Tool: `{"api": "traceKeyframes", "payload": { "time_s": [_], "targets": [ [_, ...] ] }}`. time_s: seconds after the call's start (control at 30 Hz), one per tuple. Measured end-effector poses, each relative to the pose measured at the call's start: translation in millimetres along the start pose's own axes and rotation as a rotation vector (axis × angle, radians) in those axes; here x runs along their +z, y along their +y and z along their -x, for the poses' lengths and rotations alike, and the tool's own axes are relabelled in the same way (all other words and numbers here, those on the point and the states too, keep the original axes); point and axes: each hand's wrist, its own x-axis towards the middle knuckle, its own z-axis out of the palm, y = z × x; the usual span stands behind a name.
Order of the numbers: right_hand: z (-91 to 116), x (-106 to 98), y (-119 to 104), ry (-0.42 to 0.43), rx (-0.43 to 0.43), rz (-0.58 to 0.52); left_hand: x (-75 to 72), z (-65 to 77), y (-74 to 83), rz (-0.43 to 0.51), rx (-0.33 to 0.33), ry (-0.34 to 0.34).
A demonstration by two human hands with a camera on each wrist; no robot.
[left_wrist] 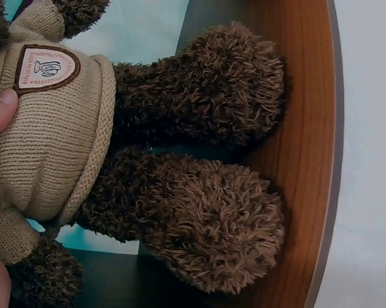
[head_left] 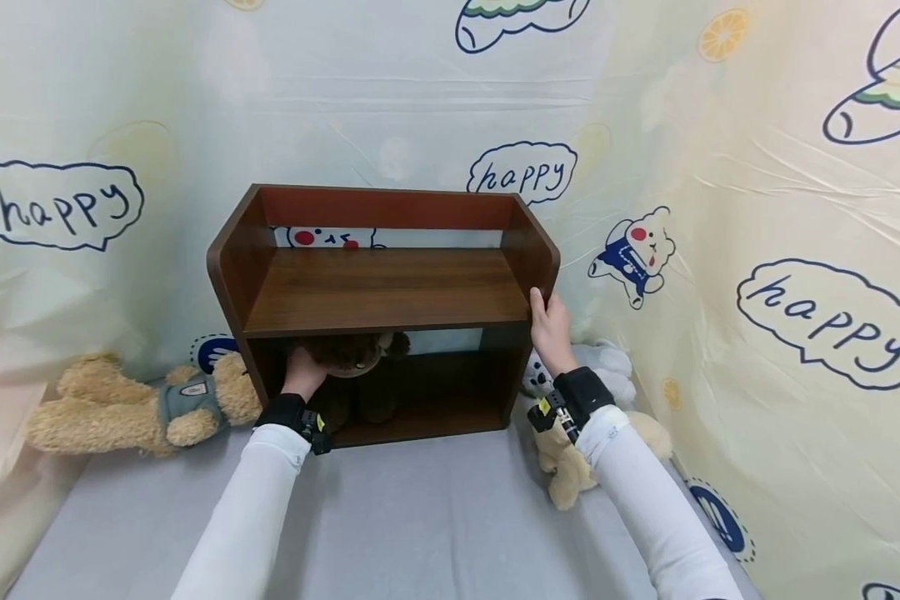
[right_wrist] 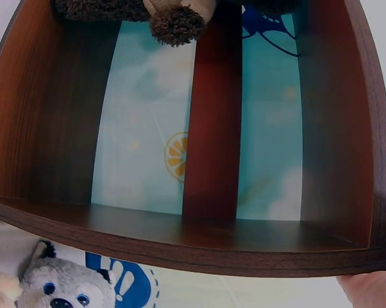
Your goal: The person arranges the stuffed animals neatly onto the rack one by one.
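Note:
A dark brown wooden shelf (head_left: 390,292) with two levels stands against the back cloth. In its lower compartment, toward the left, sits a dark brown teddy bear (head_left: 354,357) in a beige knitted sweater (left_wrist: 58,154) with a printed patch. My left hand (head_left: 304,373) reaches in and holds the bear by its body; the thumb (left_wrist: 2,110) lies beside the patch, and the other fingers are mostly hidden. Both furry feet point toward the shelf's front edge. With my right hand (head_left: 552,333) I grip the front edge of the shelf's right side panel.
Left of the shelf lies a tan teddy bear (head_left: 187,400) in a grey-green top. On the right, a grey plush dog (right_wrist: 68,285) and a cream plush toy (head_left: 562,467) lie partly behind my right arm. Grey cloth (head_left: 420,517) covers the surface in front.

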Motion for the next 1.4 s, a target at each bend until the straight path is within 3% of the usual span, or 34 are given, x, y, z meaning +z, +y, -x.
{"api": "traceKeyframes", "payload": {
  "time_s": [0.03,0.1,0.13,0.17,0.23,0.27,0.33,0.37,0.43,0.6,0.77,1.07,1.4],
  "targets": [
    [0,0,0,-0.004,0.000,-0.002,6.2,-14.3,-21.8,0.003,0.001,0.012],
    [1,1,-1,-0.011,0.002,-0.013,10.9,-30.4,-42.7,-0.003,-0.047,-0.015],
    [0,1,0,-0.011,0.004,-0.018,14.7,-37.7,-55.5,-0.002,-0.012,0.009],
    [0,1,-1,-0.013,0.006,-0.025,13.3,-35.4,-48.2,-0.019,-0.048,-0.008],
    [0,1,-1,-0.012,0.008,-0.023,9.8,-26.1,-31.2,-0.048,-0.038,0.011],
    [0,1,-1,-0.010,0.010,-0.027,3.3,-12.6,-8.2,-0.067,-0.051,-0.005],
    [0,1,0,-0.011,0.013,-0.026,-2.6,6.7,19.2,-0.112,-0.004,0.027],
    [0,1,0,-0.012,0.013,-0.029,-7.6,17.5,38.2,-0.135,-0.025,0.013],
    [0,1,0,-0.016,0.013,-0.030,-11.3,28.1,52.7,-0.171,0.009,0.041],
    [0,2,0,-0.024,0.005,-0.040,-8.7,30.6,54.2,-0.178,0.046,0.090],
    [1,0,0,-0.019,-0.005,-0.042,-4.2,31.5,52.6,-0.157,0.077,0.083],
    [0,0,1,-0.016,-0.014,-0.030,-2.2,34.1,47.0,-0.166,0.026,0.000],
    [0,0,1,-0.011,-0.005,-0.037,2.6,35.5,44.8,-0.198,0.060,0.053]
  ]
}}
